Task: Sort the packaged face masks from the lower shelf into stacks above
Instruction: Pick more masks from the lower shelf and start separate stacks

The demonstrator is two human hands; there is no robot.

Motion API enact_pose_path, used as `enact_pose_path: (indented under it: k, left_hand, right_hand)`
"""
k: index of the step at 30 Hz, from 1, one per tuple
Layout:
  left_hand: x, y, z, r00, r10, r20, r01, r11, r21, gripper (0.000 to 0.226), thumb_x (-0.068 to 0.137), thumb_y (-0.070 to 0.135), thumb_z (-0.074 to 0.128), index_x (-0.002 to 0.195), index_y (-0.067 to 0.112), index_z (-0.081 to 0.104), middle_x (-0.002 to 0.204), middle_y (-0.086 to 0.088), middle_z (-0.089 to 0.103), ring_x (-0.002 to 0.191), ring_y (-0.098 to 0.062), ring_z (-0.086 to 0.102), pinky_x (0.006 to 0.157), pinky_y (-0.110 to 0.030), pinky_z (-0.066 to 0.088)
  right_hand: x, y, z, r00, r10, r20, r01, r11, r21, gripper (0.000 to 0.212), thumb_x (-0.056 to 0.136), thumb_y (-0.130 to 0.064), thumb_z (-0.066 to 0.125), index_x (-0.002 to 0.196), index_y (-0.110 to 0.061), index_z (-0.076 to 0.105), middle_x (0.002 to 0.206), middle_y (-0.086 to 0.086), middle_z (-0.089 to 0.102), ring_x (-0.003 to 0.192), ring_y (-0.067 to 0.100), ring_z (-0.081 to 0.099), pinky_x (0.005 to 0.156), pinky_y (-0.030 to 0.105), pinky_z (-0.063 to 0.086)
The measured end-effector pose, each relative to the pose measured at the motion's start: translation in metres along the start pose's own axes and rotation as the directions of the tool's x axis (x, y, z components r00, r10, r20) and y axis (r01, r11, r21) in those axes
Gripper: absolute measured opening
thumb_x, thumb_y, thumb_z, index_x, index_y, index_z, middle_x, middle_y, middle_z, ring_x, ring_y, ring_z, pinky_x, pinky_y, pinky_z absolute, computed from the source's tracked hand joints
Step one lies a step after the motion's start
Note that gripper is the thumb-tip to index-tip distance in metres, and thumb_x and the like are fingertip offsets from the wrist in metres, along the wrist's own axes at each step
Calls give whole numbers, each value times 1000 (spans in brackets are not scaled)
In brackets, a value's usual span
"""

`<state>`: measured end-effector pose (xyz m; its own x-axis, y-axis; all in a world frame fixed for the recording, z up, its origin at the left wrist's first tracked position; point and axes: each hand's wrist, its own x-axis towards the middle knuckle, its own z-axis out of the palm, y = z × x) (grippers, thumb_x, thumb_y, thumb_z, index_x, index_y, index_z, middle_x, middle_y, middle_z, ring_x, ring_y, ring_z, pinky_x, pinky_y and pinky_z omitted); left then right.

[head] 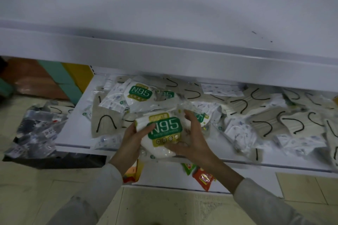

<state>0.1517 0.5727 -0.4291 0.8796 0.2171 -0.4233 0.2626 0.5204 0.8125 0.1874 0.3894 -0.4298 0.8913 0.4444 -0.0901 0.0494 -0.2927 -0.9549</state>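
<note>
As left hand (132,139), right hand (191,142) grip N95 pack (164,129) | upper shelf (164,56) overhangs pile (256,113)

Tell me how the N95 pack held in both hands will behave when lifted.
Probably soft and squashy: the N95 pack bulges between the left hand and right hand. Its glossy film wrap likely slips. Likely light, being masks.

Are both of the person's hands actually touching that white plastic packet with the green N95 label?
Touching. The head view shows the left hand with its thumb across the white green-labelled N95 packet, and the right hand curled round its other edge.
</note>
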Motion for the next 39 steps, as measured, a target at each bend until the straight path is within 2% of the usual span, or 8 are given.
enact_pose_path:
  k: [7,13,17,21,26,30,33,39]
  left_hand:
    - [-9,12,-19,999,-46,13,46,999,-10,32,75,15,66,107,11,65,96,-10,73,84,-22,71,60,-31,57]
    - [-10,15,-55,996,-89,2,89,996,-27,49,74,23,68,120,10,60,109,-13,70,98,-26,68,70,-35,57]
    - [-11,27,-83,995,-30,-92,28,999,-20,29,86,16,60,115,16,62,104,-10,72,91,-24,70,63,-33,58]
    - [-13,45,-117,976,8,-219,-14,1000,-22,22,89,15,57,111,16,63,104,-12,71,92,-28,69,67,-36,59]
    - [-16,57,-151,952,55,-300,-59,998,-3,19,89,16,57,106,22,62,101,-9,72,92,-27,68,76,-41,55]
    - [-20,57,-167,939,75,-335,-73,997,17,26,89,15,57,115,19,60,99,-8,72,91,-26,68,75,-39,53]
    - [-20,56,-173,944,90,-318,-91,996,12,25,88,15,57,112,20,60,99,-7,73,88,-23,70,69,-35,56]
    - [-19,53,-162,950,63,-306,-71,997,-15,25,88,16,58,112,21,60,106,-10,71,98,-29,67,88,-47,50]
  right_hand:
    - [12,-10,25,958,279,-60,-231,882,410,64,79,-4,73,130,-24,41,124,4,54,105,14,59,70,17,55]
    - [31,-15,56,946,321,-47,-270,859,434,54,80,-8,74,125,-18,46,115,4,58,100,18,62,72,26,57]
    - [80,-14,67,907,346,-241,-299,930,213,8,89,-22,62,91,-14,61,93,8,69,85,24,66,77,37,56]
    - [140,-9,73,856,371,-361,-417,907,-56,25,95,-28,49,97,-6,63,99,10,65,90,25,59,75,31,45]
    - [179,-3,99,791,491,-365,-521,853,19,51,85,-38,61,120,-2,57,108,13,66,91,27,65,74,34,55]
    - [183,-5,109,777,470,-419,-541,839,-62,48,83,-29,66,119,1,55,114,13,60,103,29,59,78,29,48]
    - [183,-9,110,751,548,-368,-544,830,126,47,82,-19,72,119,3,54,107,13,60,99,28,60,76,28,47]
    - [167,-10,87,790,421,-446,-371,907,200,31,81,-10,69,105,-10,50,98,4,54,103,29,57,74,29,41]
